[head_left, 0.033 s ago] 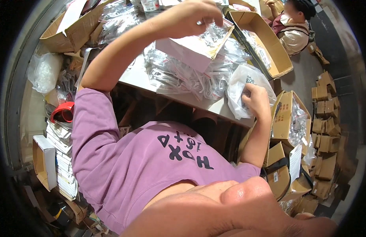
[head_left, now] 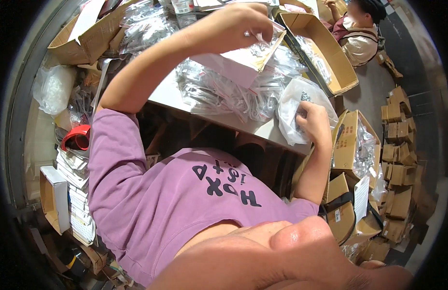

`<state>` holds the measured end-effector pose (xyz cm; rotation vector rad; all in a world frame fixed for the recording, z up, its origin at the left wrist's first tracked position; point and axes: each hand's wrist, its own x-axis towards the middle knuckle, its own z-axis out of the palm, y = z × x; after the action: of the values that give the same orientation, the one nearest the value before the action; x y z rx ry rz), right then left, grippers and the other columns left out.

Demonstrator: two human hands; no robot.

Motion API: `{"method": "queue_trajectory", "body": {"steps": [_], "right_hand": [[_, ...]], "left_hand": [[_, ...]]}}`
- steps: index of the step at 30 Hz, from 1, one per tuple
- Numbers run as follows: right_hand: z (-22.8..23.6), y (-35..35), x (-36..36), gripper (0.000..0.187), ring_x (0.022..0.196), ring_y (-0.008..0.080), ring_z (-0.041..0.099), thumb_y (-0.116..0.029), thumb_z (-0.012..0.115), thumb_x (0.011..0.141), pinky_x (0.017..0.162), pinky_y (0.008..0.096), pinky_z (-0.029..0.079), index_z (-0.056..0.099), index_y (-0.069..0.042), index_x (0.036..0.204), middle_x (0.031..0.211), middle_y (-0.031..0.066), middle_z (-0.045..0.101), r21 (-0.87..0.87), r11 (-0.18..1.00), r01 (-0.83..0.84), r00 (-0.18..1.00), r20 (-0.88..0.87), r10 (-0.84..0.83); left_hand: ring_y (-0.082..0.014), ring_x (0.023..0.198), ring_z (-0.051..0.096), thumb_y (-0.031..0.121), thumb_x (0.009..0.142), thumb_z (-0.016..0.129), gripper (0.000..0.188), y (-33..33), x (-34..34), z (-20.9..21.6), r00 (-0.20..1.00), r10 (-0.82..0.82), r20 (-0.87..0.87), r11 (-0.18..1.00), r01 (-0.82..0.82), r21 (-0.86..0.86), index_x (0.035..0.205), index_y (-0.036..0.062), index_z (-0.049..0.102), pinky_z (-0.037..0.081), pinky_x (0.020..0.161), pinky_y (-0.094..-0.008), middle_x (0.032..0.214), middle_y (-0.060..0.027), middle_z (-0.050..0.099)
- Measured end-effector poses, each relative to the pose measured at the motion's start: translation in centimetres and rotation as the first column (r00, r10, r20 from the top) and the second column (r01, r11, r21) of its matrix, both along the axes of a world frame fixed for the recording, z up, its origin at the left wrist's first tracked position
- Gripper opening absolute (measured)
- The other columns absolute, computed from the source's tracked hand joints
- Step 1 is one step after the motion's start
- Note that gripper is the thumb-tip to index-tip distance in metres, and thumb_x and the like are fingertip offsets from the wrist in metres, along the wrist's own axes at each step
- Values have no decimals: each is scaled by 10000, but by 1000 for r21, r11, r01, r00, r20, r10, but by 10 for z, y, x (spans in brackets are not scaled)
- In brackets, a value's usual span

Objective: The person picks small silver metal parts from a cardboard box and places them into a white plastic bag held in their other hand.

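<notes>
left hand point(head_left: 244, 25): fingers bent over box point(head_left: 226, 66), can't see grip | box: clear packets point(head_left: 263, 47) | right hand point(head_left: 315, 121): curled at bag point(head_left: 290, 108), can't see grip | bag: grey bits point(head_left: 307, 97), at table point(head_left: 162, 94) edge

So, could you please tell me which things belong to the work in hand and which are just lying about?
In use, judging by the hands:
White plastic bag of small metal-looking parts, at the right hand
White carton, under the left hand
Clear zip bags, piled around the carton

Apparently just lying about:
Red ring-shaped object
Paper stack
Stacked cardboard boxes
</notes>
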<state>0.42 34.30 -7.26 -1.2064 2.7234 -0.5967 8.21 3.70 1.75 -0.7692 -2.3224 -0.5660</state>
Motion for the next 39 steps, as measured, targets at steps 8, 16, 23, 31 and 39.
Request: {"method": "queue_trajectory", "body": {"steps": [8, 16, 23, 31, 39], "right_hand": [[-6, 4, -4, 185, 746, 346, 628, -85, 612, 677, 678, 371, 491, 630, 9, 836, 788, 206, 631, -95, 995, 7, 1000, 10, -6], [-5, 6, 3, 214, 747, 394, 603, -209, 621, 734, 649, 397, 486, 643, -36, 858, 786, 223, 615, -185, 980, 72, 993, 107, -53], [-2, 10, 2, 283, 769, 358, 619, -60, 661, 674, 692, 367, 484, 628, -2, 948, 822, 207, 632, -170, 985, 17, 996, 84, -3], [14, 14, 4, 190, 615, 171, 616, -61, 662, 733, 612, 287, 488, 643, 38, 895, 716, 169, 640, -205, 958, 203, 969, 185, -166], [6, 37, -14, 158, 664, 68, 562, -71, 679, 782, 616, 212, 452, 633, 33, 890, 754, 21, 627, -459, 826, 329, 816, 578, -4]], "left_hand": [[-287, 694, 613, 71, 774, 675, 106, 100, 20, -38, 968, -222, 118, 911, 163, 379, 847, 33, 609, 484, 609, -351, 744, -113, 594], [-271, 826, 571, 230, 877, 610, 200, 153, -3, -92, 977, -182, 111, 896, 118, 427, 873, 36, 659, 460, 740, -385, 812, -110, 599], [-173, 675, 616, 68, 799, 660, 156, 149, -18, -101, 851, -332, 408, 774, -2, 633, 950, 31, 675, 496, 637, -287, 763, -99, 649], [-94, 714, 597, 85, 863, 624, 144, 151, -24, -116, 815, -349, 462, 726, -77, 684, 953, -26, 639, 487, 677, -264, 786, -98, 670], [-57, 614, 551, 119, 820, 685, 136, 150, -19, -115, 815, -376, 442, 743, -20, 669, 832, -12, 651, 459, 570, -246, 698, -59, 659]]}}
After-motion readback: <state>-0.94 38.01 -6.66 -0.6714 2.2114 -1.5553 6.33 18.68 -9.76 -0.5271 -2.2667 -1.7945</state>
